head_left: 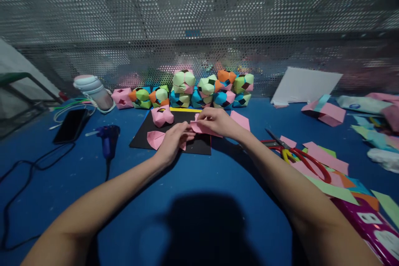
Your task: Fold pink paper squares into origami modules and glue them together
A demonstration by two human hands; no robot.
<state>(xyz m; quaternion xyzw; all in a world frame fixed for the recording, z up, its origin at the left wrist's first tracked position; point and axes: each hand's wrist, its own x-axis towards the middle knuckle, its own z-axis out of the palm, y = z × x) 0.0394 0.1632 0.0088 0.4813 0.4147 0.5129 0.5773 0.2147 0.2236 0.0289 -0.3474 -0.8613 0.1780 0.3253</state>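
Over a black sheet (199, 146), my two hands meet at a piece of pink paper (205, 129). My right hand (220, 121) pinches this paper from above, with the fingertips bent down onto it. At its left edge, the closed fingers of my left hand (175, 139) grip the paper; part of that grip is hidden. A folded pink paper piece (154, 138) lies partly under my left hand. Just behind, a pink folded paper ball (162, 116) rests on the black sheet. Another pink paper square (240, 121) lies beyond my right wrist.
Several multicoloured paper balls (183, 82) stand stacked along the perforated metal panel (149, 54). To the left are a blue glue gun (109, 137), a phone (71, 126) and a bottle (94, 92). Red-handled scissors (301, 153) lie on paper scraps (330, 160) at right.
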